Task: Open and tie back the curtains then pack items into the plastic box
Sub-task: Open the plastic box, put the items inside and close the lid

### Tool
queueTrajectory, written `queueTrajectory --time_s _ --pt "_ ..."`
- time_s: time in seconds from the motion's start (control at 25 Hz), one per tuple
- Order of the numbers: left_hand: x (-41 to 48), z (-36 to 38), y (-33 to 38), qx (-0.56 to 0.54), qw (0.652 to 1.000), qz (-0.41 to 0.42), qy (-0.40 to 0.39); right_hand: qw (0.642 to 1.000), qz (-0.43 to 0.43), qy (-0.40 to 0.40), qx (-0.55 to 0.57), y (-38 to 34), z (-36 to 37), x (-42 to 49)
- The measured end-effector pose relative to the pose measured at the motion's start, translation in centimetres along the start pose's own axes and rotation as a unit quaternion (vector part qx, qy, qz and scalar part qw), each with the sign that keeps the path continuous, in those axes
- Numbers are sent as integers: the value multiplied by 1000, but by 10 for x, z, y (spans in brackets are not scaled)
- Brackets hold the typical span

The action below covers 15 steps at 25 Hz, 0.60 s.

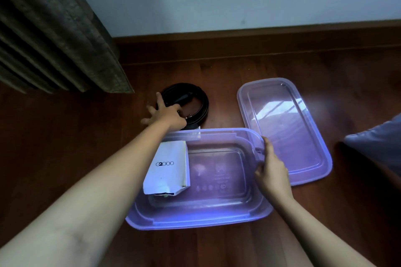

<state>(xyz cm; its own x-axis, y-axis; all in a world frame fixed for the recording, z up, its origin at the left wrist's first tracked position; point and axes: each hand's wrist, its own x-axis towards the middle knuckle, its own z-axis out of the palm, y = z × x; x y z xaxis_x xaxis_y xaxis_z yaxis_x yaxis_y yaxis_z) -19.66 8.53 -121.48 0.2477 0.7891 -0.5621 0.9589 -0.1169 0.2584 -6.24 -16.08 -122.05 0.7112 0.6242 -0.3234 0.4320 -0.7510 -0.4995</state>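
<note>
left hand (166, 112) covers near side of belt (196, 102), grip unclear. curtain (54, 28) cut off top-left. plastic box (195, 220) embossing unreadable.

One box (195, 221), one lid (282, 115), one belt (202, 104), one packet (167, 165), one curtain (54, 28).

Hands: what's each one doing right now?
Left hand: open, fingers spread on the belt.
Right hand: gripping the box rim.
</note>
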Motion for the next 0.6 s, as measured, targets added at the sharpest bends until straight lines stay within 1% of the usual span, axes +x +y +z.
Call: queueTrajectory --time_s 0.04,0.12,0.24,0.32,0.44,0.6 --pt "4 -1 -3 -24 1000 -4 -9 1000 -2 2 3 0 0 -1" --pt "10 1 -9 -52 998 14 -17 1000 -2 2 6 0 0 -2" --pt "13 1 -17 -61 996 63 4 1000 -6 2 13 -1 -1 -1" --pt "10 -2 -17 -50 996 77 15 1000 -6 4 9 -2 -1 -2" --pt "4 -9 -18 -47 992 108 54 1000 -4 1 13 -1 0 -1" --pt "-5 -24 -26 -89 968 216 95 1000 -15 1 25 2 1 1"
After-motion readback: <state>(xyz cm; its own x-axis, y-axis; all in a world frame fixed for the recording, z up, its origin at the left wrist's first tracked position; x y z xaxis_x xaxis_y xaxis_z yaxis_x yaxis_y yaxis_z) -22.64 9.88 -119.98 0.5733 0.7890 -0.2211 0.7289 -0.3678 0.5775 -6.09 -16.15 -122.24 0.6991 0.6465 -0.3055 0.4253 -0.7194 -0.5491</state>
